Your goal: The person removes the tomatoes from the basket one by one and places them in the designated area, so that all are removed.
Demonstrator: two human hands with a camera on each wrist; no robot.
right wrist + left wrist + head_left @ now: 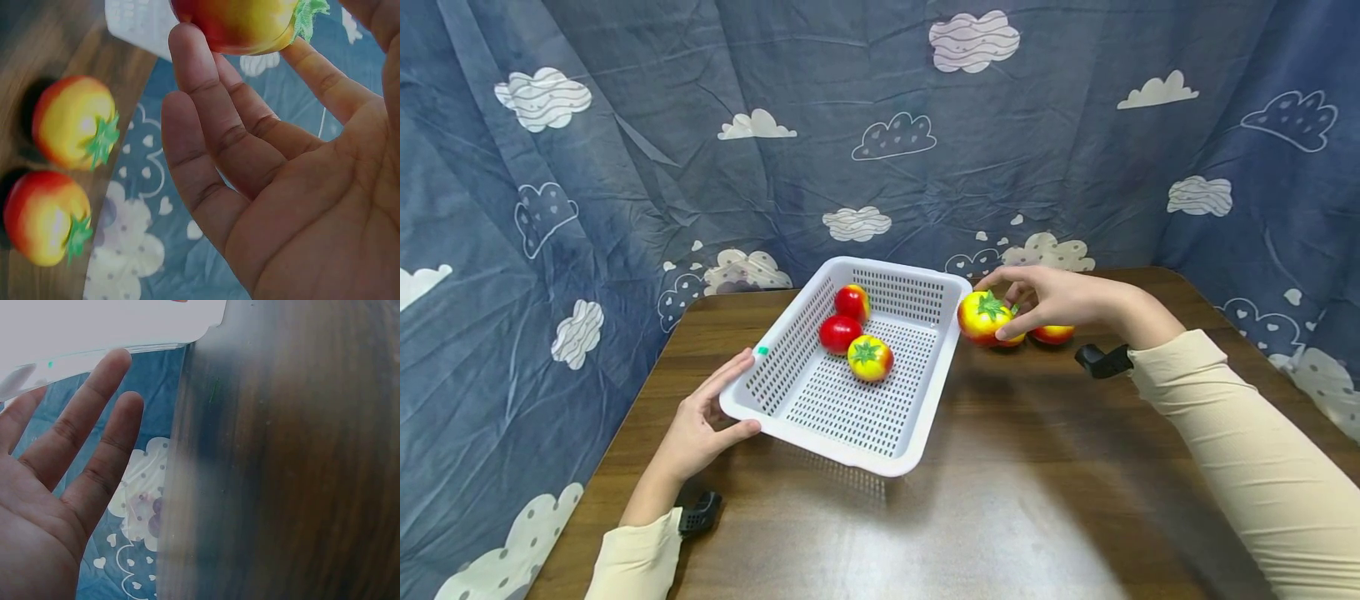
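Note:
A white perforated plastic basket [928,400] stands on the table with three red and yellow tomatoes in it: one at the back [852,302], a redder one [840,334] and one with a green leafy top [870,358]. At its near left corner, my left hand [700,429] touches the rim, with fairly straight fingers [78,425] along the side. Just outside the right rim, my right hand [1037,300] holds another tomato [980,317] between thumb and fingertips. Two more tomatoes [78,122] [47,219] lie on the table beyond that hand, partly hidden in the head view.
The brown wooden table [1000,500] reaches back to a blue curtain [880,83] printed with clouds. A small green mark [763,351] sits on the basket's left rim. Black devices are on both wrists, below cream sleeves [1247,450].

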